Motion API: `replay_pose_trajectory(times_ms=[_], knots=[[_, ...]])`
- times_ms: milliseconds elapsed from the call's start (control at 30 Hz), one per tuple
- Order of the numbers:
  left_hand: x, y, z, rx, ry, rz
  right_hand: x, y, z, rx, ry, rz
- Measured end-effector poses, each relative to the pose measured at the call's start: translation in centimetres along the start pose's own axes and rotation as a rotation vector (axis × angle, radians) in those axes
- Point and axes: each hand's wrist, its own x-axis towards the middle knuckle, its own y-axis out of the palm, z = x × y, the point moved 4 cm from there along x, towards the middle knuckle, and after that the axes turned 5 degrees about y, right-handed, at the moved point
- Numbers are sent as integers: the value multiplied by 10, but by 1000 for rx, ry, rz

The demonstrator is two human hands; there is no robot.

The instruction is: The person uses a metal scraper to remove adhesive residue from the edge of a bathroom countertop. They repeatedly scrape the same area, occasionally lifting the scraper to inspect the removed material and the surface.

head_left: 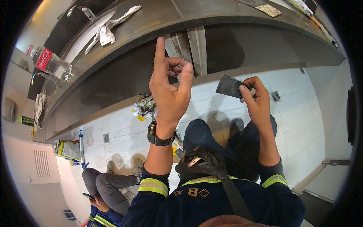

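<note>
My left hand is raised in front of the dark counter front. Its index finger points up toward the counter edge, the thumb stands apart and the other fingers curl loosely; I see nothing held in it. Behind the fingertips, pale streaked strips run down the counter front beside a dark gap. A flat, dark, roughly rectangular scraper is pinched between the thumb and fingers of my right hand, its worn blade facing left. The fingers hide its grip end. A dark watch sits on my left wrist.
On the countertop lie a white cloth, a clear bottle with a red label and a flat piece. Below are a crumpled bag, a caulking gun and a seated person holding a phone.
</note>
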Motion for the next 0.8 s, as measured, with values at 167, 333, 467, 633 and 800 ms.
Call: replay_pose_trajectory(times_ms=[167, 333, 467, 633, 800], knots=[[2, -4, 0, 63, 10, 32, 15, 2, -48, 60, 34, -10], [7, -6, 3, 100, -40, 179, 19, 4, -91, -29, 95, -6], [-2, -12, -9, 181, 97, -77, 19, 5, -86, -31, 81, -16], [12, -24, 3, 470, 209, -276, 19, 0, -86, 16, 101, -69], [22, -8, 7, 481, 269, -406, 21, 5, -90, 5, 104, -8]])
